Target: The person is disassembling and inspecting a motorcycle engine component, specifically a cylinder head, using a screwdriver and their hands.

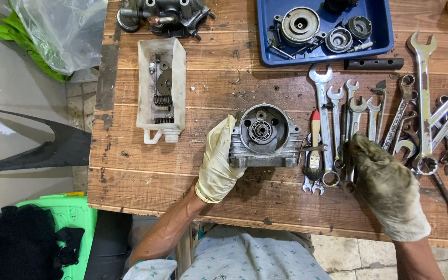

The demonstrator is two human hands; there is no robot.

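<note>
1. Finned metal engine casing at centre of frame, resting on the wooden workbench; round open face turned up toward the camera, bearing visible in the bore.
2. Left hand, in a pale, fairly clean latex glove, wrapped against the casing's left side; thumb up along the rim, palm pressed to the fins. Gripping, not merely beside it.
3. Right hand, in a grime-darkened glove, right of centre, well apart from the casing; fingers spread and laid on the lower ends of the row of open-end wrenches. Closed on any one wrench: cannot tell.
4. Between casing and right hand: small paintbrush, red-tipped wooden handle, dark bristles, lying just beside the casing's right edge, across a long combination wrench.
5. Casing: dull grey cast metal, parallel cooling fins along the lower side, oily dark recess inside.
6. Bench: rough brown planks, stained and scuffed, dark patches near the left edge.
7. Upper centre-right: blue plastic tray holding round machined parts; short dark metal bar just below its right corner.
8. Upper left of bench: cut white plastic container with springs and small gears inside; greasy metal assembly above it.
9. More wrenches, bright steel, scattered to the right edge of frame.
10. Lower left, off the bench: green plastic bin with black cloth over it.
</note>
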